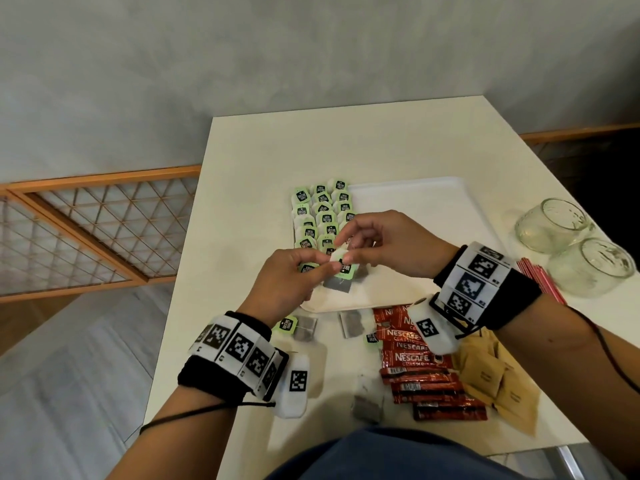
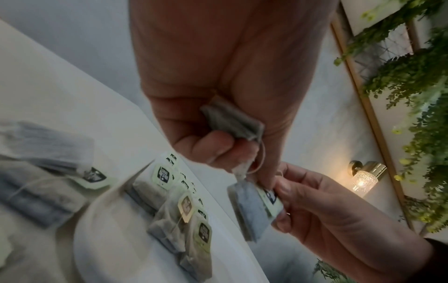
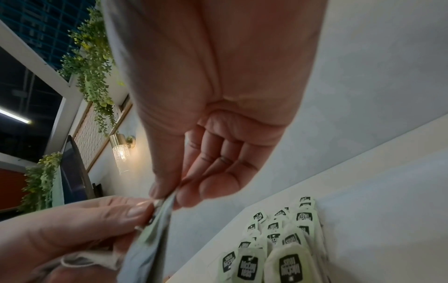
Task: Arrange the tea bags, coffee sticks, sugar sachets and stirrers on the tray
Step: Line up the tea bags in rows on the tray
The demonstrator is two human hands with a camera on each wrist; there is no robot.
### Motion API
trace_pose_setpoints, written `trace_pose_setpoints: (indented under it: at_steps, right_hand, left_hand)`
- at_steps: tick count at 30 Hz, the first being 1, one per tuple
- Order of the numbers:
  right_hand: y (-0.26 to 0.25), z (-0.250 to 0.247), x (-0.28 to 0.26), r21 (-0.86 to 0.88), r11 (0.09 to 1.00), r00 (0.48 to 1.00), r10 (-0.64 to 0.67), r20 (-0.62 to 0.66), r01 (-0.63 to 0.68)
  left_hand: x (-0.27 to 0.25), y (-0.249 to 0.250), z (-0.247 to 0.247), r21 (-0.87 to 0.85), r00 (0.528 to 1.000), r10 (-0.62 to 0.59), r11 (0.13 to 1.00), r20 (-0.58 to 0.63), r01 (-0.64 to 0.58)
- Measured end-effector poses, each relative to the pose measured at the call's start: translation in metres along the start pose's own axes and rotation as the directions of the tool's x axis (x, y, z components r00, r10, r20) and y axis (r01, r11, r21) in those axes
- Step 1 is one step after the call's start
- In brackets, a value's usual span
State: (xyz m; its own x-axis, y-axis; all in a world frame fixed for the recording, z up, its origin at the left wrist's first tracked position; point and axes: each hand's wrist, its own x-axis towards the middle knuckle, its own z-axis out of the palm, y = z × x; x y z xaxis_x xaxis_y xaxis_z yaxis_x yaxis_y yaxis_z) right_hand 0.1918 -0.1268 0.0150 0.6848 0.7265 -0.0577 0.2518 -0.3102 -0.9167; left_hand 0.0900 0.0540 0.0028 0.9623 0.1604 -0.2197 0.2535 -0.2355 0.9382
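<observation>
Several tea bags (image 1: 322,213) with green tags lie in rows on the left part of the white tray (image 1: 415,209). Both hands hover over the tray's near left corner. My left hand (image 1: 322,268) and right hand (image 1: 349,252) pinch one green-tagged tea bag (image 1: 341,271) between them. In the left wrist view my left hand (image 2: 242,153) also holds a crumpled tea bag (image 2: 230,122) in its curled fingers, while the right hand (image 2: 281,203) pinches the tagged tea bag (image 2: 252,208). In the right wrist view the right hand (image 3: 167,195) pinches that tea bag (image 3: 155,229) by thumb and forefinger.
Loose tea bags (image 1: 304,327) lie on the table near the tray's front edge. Red coffee sticks (image 1: 415,362) and brown sugar sachets (image 1: 491,379) are piled at the near right. Red stirrers (image 1: 540,282) and two glass jars (image 1: 554,223) lie on their sides at the right.
</observation>
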Motion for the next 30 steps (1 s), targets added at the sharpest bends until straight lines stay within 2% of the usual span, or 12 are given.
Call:
trace_pose_setpoints:
  at_steps: [5, 9, 11, 14, 17, 22, 26, 30]
  right_hand:
    - [-0.002, 0.002, 0.012, -0.044, 0.999, 0.998, 0.026, -0.049, -0.029]
    - [-0.003, 0.000, 0.029, -0.090, 0.994, 0.988, 0.050, -0.149, -0.064]
    - [-0.001, 0.003, 0.036, -0.158, 0.982, 0.992, 0.090, -0.085, -0.103]
    - [0.002, 0.017, 0.043, -0.219, 0.966, 0.982, 0.160, 0.100, -0.135]
    - [0.007, 0.032, 0.050, -0.238, 0.956, 0.966, 0.210, 0.150, -0.171]
    - [0.015, 0.045, 0.066, -0.393, 0.903, 0.978, 0.206, 0.038, -0.175]
    - [0.019, 0.046, 0.072, -0.371, 0.907, 0.979, 0.198, -0.044, -0.200]
    - [0.025, 0.048, 0.072, -0.346, 0.915, 0.978, 0.195, -0.073, -0.209]
  left_hand:
    - [0.002, 0.000, -0.006, -0.079, 0.994, -0.031, 0.997, -0.107, 0.023]
    - [0.007, -0.004, -0.022, -0.174, 0.974, -0.091, 0.983, -0.207, 0.055]
    - [0.009, -0.009, -0.031, -0.242, 0.965, -0.143, 0.966, -0.219, 0.088]
    - [0.009, -0.015, -0.039, -0.280, 0.965, -0.162, 0.955, -0.205, 0.101]
    - [0.009, -0.022, -0.041, -0.295, 0.966, -0.164, 0.950, -0.201, 0.100]
    - [0.013, -0.032, -0.042, -0.278, 0.968, -0.167, 0.954, -0.188, 0.110]
    - [0.016, -0.035, -0.041, -0.274, 0.971, -0.170, 0.954, -0.171, 0.119]
    - [0.018, -0.034, -0.039, -0.264, 0.974, -0.171, 0.956, -0.150, 0.127]
